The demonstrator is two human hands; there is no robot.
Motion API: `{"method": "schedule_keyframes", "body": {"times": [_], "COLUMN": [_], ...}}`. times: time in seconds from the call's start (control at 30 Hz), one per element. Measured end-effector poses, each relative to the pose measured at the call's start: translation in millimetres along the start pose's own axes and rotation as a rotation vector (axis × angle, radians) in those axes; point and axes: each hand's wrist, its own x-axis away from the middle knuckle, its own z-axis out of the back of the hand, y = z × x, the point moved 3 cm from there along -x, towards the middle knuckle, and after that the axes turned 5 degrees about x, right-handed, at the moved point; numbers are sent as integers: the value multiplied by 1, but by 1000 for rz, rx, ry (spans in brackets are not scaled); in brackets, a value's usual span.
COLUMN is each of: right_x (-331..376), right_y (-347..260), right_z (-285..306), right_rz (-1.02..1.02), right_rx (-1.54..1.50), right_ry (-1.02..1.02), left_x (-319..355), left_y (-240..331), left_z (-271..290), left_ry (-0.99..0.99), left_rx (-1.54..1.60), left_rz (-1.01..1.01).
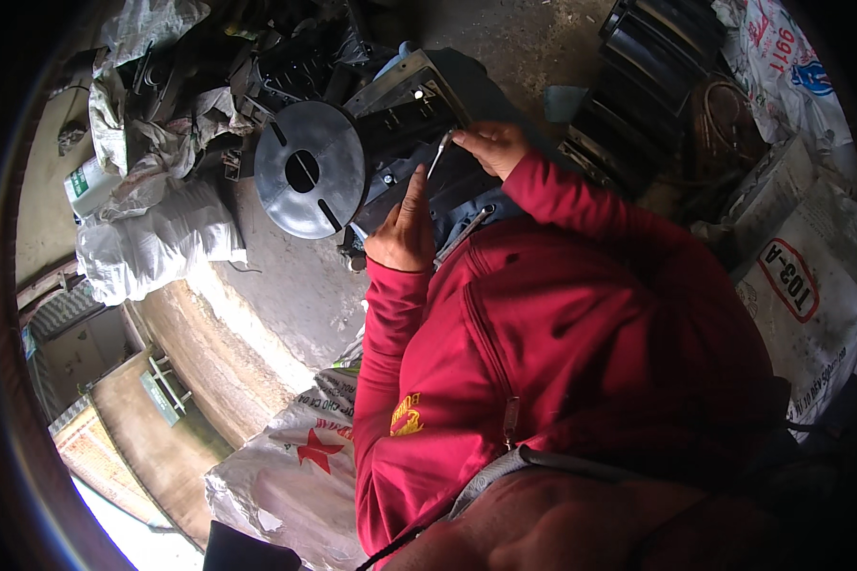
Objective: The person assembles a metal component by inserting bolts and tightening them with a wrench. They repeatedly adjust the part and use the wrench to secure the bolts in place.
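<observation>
A thin silver rod-like tool point(438, 157) slants in front of my chest, and its exact kind is too small to make out. My right hand point(498, 149) pinches its upper end between thumb and fingers. Along its lower end lies the stretched index finger of my left hand point(405, 236), whose other fingers are curled in; the tool's lower tip is hidden there. Just beyond both hands is a black metal frame point(405, 119) with a pale rim. Left of it stands a round grey metal disc point(311, 205) with a central hole and slots.
A second metal rod point(476, 222) lies close to my lap. White wrapped bundles point(167, 238) sit at the left on the concrete floor point(281, 285). Dark curved metal parts point(662, 57) are stacked far right. Printed sacks point(800, 285) flank me on the right, with another sack point(276, 462) at lower left.
</observation>
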Motion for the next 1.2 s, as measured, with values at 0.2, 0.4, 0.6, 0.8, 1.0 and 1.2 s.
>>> {"method": "schedule_keyframes", "body": {"times": [0.2, 0.4, 0.6, 0.8, 1.0, 1.2], "right_x": [2, 1, 4, 2, -1, 0], "right_y": [-3, 2, 0, -1, 5, 5], "right_z": [-4, -1, 1, 2, 4, 4], "right_rz": [55, 75, -4, 9, 39, 25], "right_rx": [32, 67, -38, 1, 82, 43], "right_ry": [29, 19, 1, 0, 17, 6], "left_x": [-4, -6, 1, 2, 1, 2], "left_y": [3, 9, 3, 4, 3, 5], "left_z": [-1, 5, -5, -7, -7, -8], "left_ry": [8, 111, 69, 87, 68, 96], "left_rx": [2, 52, 51, 53, -17, 16], "left_rz": [-8, -33, -48, -39, -60, -37]}}
